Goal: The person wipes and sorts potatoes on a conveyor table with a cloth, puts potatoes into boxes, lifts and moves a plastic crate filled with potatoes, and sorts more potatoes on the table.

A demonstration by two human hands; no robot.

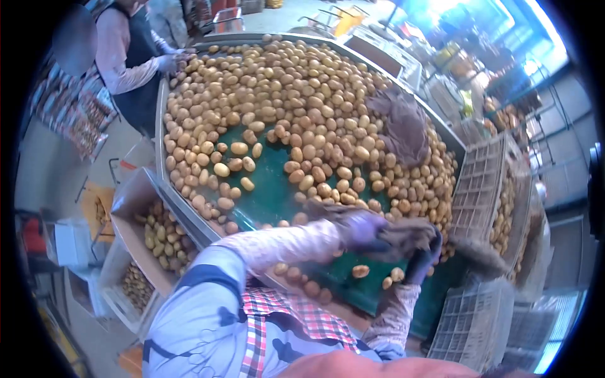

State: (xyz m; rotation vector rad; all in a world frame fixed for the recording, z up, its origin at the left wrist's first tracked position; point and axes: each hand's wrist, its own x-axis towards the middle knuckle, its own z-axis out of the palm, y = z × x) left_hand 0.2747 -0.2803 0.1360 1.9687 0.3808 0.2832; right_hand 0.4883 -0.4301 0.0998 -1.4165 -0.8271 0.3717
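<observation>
Left hand (367,230): grip holds cloth (406,235)
Right hand (421,263): same cloth
Potatoes (302,82): many loose, twelve o'clock
Carton (133,249): partly filled, eight o'clock

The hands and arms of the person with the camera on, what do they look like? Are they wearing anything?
Yes! The left hand and right hand both wear purple gloves with darker patches. Pale, pinkish lacy-looking sleeves cover the forearms. Above them is a light blue top with dark blue patches. The lace pattern is too blurry to make out.
</observation>
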